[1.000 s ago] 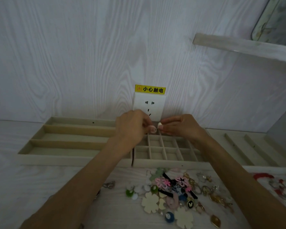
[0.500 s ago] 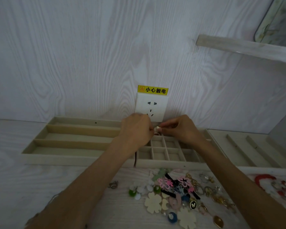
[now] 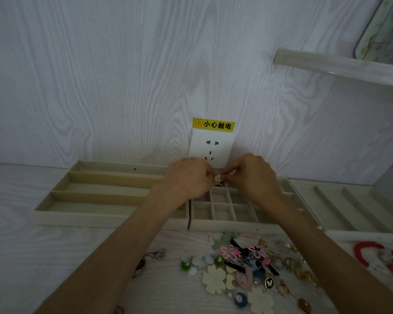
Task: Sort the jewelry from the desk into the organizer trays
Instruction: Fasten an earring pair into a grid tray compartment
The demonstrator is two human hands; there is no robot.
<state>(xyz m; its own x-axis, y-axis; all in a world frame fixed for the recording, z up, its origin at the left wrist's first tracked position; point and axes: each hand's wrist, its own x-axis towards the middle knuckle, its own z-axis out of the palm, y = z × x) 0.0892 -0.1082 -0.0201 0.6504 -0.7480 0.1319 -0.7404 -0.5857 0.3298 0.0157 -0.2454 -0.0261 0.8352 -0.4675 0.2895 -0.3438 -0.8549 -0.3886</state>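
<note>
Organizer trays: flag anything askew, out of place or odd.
The left tray and the grid tray do not sit flush: a dark gap runs between them. A red bracelet lies apart from the main jewelry pile. Nothing looks spilled or damaged.

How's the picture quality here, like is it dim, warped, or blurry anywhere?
Head view: dim, flat light with a bluish cast and no glare; wide-angle bend bows the shelf and the organizer trays; the small pale piece pinched between the left hand and right hand is too soft to identify; the jewelry pile blurs toward the bottom edge.
</note>
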